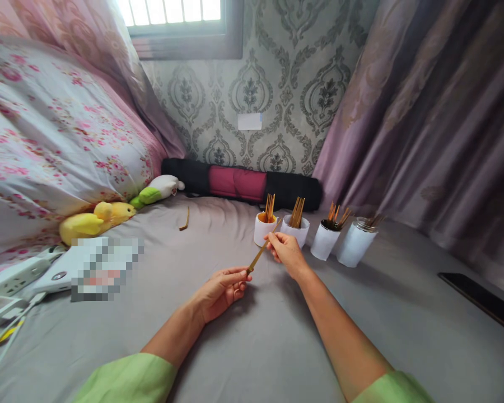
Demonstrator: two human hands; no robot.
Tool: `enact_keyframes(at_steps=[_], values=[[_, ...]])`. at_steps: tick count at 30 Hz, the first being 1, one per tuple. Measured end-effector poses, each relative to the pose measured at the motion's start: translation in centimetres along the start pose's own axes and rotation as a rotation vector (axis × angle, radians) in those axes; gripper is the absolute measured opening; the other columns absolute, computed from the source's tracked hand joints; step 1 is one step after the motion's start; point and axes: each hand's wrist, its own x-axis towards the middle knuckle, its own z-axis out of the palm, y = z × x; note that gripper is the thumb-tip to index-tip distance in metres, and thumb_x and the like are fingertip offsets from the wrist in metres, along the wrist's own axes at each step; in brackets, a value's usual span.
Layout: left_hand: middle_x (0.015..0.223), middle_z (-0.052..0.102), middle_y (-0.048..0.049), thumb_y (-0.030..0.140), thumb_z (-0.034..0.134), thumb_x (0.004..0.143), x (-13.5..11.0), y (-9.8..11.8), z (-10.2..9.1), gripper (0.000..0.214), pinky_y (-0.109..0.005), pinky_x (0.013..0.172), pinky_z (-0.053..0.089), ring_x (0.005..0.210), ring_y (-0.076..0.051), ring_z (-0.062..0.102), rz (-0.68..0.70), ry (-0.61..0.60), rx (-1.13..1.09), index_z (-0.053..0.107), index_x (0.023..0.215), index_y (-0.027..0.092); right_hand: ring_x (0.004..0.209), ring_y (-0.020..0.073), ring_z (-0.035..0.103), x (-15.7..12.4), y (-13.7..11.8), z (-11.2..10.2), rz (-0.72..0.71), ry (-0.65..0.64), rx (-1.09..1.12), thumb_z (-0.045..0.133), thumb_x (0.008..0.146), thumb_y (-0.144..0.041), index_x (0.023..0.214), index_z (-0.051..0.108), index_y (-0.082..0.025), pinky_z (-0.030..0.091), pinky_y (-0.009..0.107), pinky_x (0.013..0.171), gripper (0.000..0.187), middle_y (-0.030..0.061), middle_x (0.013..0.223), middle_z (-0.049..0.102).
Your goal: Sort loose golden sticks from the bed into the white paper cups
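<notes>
A thin golden stick [260, 254] is held between both hands over the grey bed sheet. My left hand [222, 291] pinches its lower end. My right hand [286, 252] is closed around its upper part, just in front of the cups. Several white cups stand in a row behind it: the first cup [262, 230] and second cup [296, 230] hold bundles of similar sticks, and so do the third cup [325, 240] and the fourth cup [355, 245]. Another loose stick [185, 219] lies farther back on the sheet.
A floral quilt [54, 140] is piled at the left, with a yellow plush toy [96, 219] and a green-and-white plush toy [157, 190] beside it. A black and red bolster [239, 183] lies against the wall. A power strip [12, 277] sits at left; a dark flat object [483, 299] at right.
</notes>
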Motion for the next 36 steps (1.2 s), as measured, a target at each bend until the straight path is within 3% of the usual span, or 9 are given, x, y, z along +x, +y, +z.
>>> enact_keyframes(at_steps=[26,36], values=[[0.077,0.06,-0.0066,0.011,0.065,0.066,0.2,0.0,-0.2,0.026,-0.015,0.052,0.043,0.056,-0.004,0.052,0.011,0.01,0.001,0.057,0.09,0.009,0.037,0.0018,0.034,0.9,-1.3,-2.7,-0.06,0.274,0.182,0.058,0.067,-0.044,0.072,0.055,-0.014,0.021,0.015,0.029,0.03,-0.0026,0.057,0.047],[0.078,0.06,-0.0075,0.015,0.068,0.064,1.0,-0.2,-1.1,0.028,-0.016,0.054,0.044,0.057,-0.005,0.051,0.137,0.044,-0.016,0.057,0.089,0.008,0.037,0.0021,0.037,0.9,-1.5,-3.0,-0.035,0.29,0.218,0.063,0.064,-0.043,0.071,0.054,-0.014,0.023,0.014,0.029,0.031,-0.001,0.057,0.053]])
